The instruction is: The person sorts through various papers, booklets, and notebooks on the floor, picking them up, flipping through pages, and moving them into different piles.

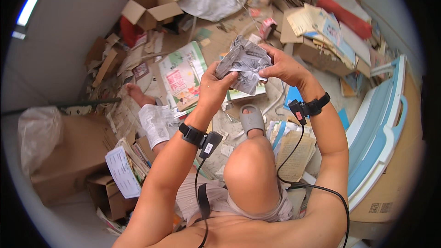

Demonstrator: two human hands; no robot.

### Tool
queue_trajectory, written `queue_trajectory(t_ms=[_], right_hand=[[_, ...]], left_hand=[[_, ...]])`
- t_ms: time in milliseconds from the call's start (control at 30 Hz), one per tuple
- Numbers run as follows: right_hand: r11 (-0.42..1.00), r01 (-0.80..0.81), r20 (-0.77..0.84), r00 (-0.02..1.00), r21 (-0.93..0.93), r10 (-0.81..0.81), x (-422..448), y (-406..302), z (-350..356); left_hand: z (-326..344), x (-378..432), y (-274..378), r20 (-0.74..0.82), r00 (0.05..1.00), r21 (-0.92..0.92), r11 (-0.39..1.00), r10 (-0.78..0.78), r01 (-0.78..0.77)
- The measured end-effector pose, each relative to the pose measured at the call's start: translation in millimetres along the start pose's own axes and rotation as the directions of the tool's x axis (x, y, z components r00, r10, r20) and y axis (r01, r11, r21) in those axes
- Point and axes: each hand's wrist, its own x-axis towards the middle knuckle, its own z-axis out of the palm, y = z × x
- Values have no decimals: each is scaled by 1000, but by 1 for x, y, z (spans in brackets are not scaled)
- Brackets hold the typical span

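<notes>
A crumpled, printed sheet of paper is held up between my two hands, partly folded, with creased edges. My left hand pinches its lower left side, thumb on the near face. At its right side, my right hand grips the edge between thumb and fingers. Below the paper lies a colourful illustrated book on the littered floor, close to my left hand. Part of a green-and-white book shows under the held paper. Each wrist wears a black strap with a cabled device.
An opened cardboard box stands at the back left. Papers are heaped on another carton at the right. A folded blue-and-white plastic tub leans along the right side. A large carton is at the left; loose papers lie by my slippered foot.
</notes>
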Motion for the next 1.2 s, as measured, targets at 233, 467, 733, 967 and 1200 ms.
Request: queue_trajectory(t_ms=[233,467,733,967,1200], right_hand=[[961,-83,95,989,-266,111,2,-95,85],[806,147,138,987,-573,-82,-5,-102,177],[844,129,-1,988,-521,-152,-17,-101,220],[833,83,-12,994,-548,-106,-31,-79,259],[644,26,-73,989,-765,-127,-38,-62,303]], left_hand=[[-61,-86,51,-167,971,-196,960,169,-201],[-94,-172,77,-52,962,-149,950,270,-274],[-119,-239,83,-4,992,-1,992,125,-125],[-136,-262,76,-112,993,-240,969,38,-64],[-157,-264,40,-277,936,-138,956,216,-261]])
